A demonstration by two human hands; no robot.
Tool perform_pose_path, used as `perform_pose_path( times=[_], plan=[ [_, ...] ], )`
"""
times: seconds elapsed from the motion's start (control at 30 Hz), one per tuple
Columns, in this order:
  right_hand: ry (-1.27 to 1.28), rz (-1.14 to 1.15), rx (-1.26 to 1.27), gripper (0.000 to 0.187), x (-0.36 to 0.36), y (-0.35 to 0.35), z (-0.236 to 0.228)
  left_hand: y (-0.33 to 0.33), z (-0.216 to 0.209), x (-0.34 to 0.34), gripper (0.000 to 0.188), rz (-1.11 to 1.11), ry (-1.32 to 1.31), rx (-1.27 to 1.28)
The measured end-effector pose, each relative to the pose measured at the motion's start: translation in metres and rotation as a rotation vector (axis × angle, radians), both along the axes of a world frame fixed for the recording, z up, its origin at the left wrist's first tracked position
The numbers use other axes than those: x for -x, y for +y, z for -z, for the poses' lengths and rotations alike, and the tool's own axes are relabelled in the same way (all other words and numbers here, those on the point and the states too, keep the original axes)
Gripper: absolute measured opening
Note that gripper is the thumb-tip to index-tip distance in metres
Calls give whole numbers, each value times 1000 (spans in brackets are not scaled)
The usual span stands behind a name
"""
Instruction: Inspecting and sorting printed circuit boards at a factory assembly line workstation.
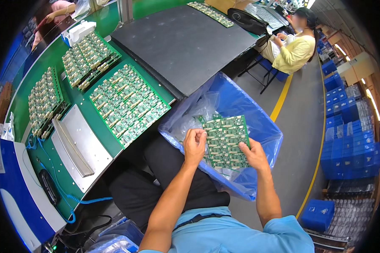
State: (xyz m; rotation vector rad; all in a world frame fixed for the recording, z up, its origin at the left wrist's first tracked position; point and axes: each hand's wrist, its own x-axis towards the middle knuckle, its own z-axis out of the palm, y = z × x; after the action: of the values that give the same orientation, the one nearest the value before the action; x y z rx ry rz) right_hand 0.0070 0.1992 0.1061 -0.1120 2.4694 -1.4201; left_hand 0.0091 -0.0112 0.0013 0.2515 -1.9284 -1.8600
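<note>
My right hand [254, 155] grips the right edge of a green circuit board panel [226, 141], thumb on top, and holds it tilted over a bin lined with blue plastic [261, 122]. At the panel's left edge my left hand [194, 145] is closed in a pinch. Whether its fingertips have the panel's edge or a small piece there is hidden. Inside the bin lie crumpled clear plastic [189, 125] and some green scraps, partly covered by the panel. Another circuit board panel [128, 103] lies flat on the green bench to the left.
Stacked circuit board panels [88, 59] and a second stack [46, 101] stand on the bench beside a metal plate with a curved bar [74, 147]. A black mat [181, 46] covers the far bench. A seated person [293, 48] works at far right. Blue boxes [350, 147] line the right side.
</note>
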Motion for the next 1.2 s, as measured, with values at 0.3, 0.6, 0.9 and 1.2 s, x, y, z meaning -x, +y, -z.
perform_pose_path(
  times=[0.3, 0.6, 0.9, 1.2],
  plan=[
    [80, -42, -70, 31, -4, -3, -1, 7, -9, -4, 13, 26, 176, 109],
    [254, -104, -404, 24, -24, -49, -13, 10, -11, -5, 18, 83, 162, 77],
    [412, 45, -528, 24, -45, -84, 6, 20, -1, 7, 2, -123, -246, -32],
    [205, 38, -357, 24, -20, -57, -1, 13, 10, 5, 7, -8, -58, -156]
  ],
)
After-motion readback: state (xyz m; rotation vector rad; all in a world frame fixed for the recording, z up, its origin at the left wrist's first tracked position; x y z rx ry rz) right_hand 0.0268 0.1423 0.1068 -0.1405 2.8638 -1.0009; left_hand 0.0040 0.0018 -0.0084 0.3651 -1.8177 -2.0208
